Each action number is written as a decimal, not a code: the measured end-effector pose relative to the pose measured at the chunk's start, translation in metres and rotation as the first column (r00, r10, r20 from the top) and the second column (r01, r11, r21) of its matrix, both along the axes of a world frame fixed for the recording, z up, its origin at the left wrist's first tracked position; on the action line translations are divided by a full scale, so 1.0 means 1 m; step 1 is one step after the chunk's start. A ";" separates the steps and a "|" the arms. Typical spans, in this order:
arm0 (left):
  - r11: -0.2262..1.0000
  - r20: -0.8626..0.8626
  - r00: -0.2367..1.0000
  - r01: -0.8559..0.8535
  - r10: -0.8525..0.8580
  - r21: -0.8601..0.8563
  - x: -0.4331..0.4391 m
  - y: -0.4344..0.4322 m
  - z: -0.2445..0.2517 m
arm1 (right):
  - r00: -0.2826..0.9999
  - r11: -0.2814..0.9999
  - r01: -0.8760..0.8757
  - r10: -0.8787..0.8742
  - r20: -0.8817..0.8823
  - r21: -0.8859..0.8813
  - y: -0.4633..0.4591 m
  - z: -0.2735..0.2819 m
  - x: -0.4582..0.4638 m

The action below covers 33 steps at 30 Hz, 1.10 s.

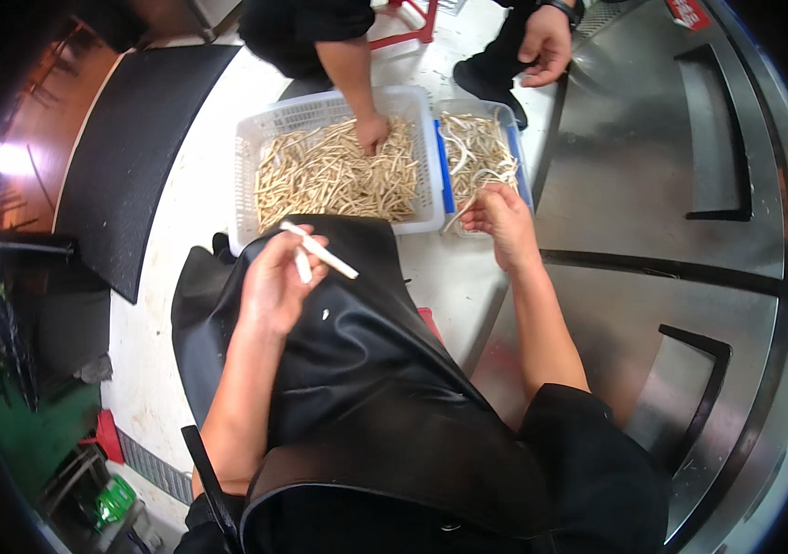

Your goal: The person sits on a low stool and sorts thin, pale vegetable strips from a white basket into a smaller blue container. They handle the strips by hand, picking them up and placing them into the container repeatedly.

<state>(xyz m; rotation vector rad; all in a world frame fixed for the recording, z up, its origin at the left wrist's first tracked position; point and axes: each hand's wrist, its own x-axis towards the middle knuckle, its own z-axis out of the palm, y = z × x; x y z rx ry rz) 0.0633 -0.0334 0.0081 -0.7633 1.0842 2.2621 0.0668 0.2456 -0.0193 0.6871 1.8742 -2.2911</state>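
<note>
My left hand [276, 280] is above the black apron [359, 353] on my lap, its fingers around white stick-like pieces [331, 257]. Whether these are two pieces or parts of one is hard to tell. My right hand [501, 221] pinches a thin pale strip [458, 215] at the near end of a clear plastic bin [513, 135]. Pale strips and peel-like curls [467, 149] fill that bin. To its left, a white perforated plastic basket [245, 166] holds a heap of thin beige stalks or roots [325, 173]. A small white scrap [325, 314] lies on the apron.
Another person's hand [373, 131] reaches into the basket; their other hand [546, 45] hangs near the steel cabinet [629, 152] along my right. A red stool [404, 31] stands behind. Black matting [137, 152] and a green bottle [115, 498] are at the left.
</note>
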 end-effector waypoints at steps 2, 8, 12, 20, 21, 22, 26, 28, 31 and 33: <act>0.986 -0.064 0.986 0.156 -0.152 0.063 -0.013 0.038 0.002 | 0.998 0.981 0.061 -0.061 -0.007 0.182 0.029 -0.009 -0.002; 0.887 -0.160 0.880 0.459 -0.447 0.042 -0.056 0.157 0.022 | 0.970 0.818 0.230 -0.240 -0.051 0.527 0.084 -0.025 0.004; 0.869 -0.231 0.837 0.474 -0.495 -0.145 -0.066 0.166 0.027 | 0.956 0.904 0.284 -0.294 -0.016 0.319 0.089 -0.035 0.014; 0.434 -0.453 0.021 -0.245 -0.891 -0.867 -0.049 0.075 0.089 | 0.984 0.967 0.158 -0.170 0.044 0.199 0.054 -0.049 0.005; 0.398 -0.400 -0.087 -0.418 -0.912 -0.817 -0.049 0.065 0.104 | 0.990 0.973 0.129 -0.137 0.031 0.191 0.049 -0.048 0.003; 0.368 -0.349 -0.135 -0.495 -0.927 -0.787 -0.049 0.054 0.120 | 0.992 0.979 0.113 -0.119 0.027 0.172 0.043 -0.046 0.002; 0.226 -0.095 -0.225 -0.683 -0.970 -0.695 -0.048 0.015 0.175 | 0.997 0.986 0.050 -0.058 0.041 0.160 0.021 -0.038 -0.002; 0.184 -0.011 -0.238 -0.720 -0.971 -0.669 -0.046 0.004 0.190 | 0.998 0.987 0.032 -0.040 0.045 0.158 0.014 -0.035 -0.003; 0.158 0.038 -0.239 -0.744 -0.970 -0.649 -0.043 -0.010 0.201 | 0.999 0.987 0.003 -0.010 0.046 0.158 0.008 -0.031 -0.005; 0.156 0.054 -0.245 -0.756 -0.968 -0.636 -0.040 -0.018 0.205 | 0.999 0.986 -0.003 -0.005 0.047 0.165 0.005 -0.030 -0.007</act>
